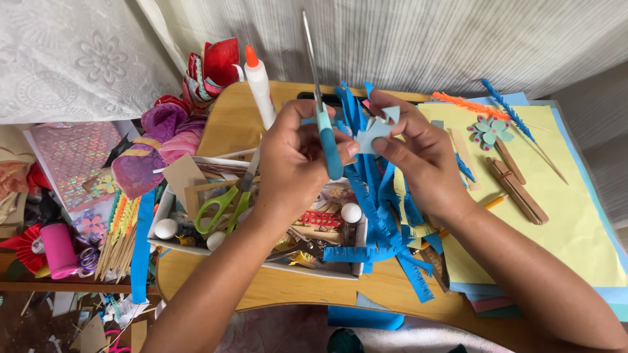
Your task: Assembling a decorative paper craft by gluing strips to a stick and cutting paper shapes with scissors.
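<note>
Blue-handled scissors [325, 124], one pair — one paper cutout [374, 132].

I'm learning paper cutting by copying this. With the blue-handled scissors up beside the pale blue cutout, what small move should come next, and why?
Probably turn the pale blue cutout slightly in the right hand to bring an uncut edge toward the blades. The left hand holds the scissors with blades pointing up and away, beside the piece rather than biting it.
</note>
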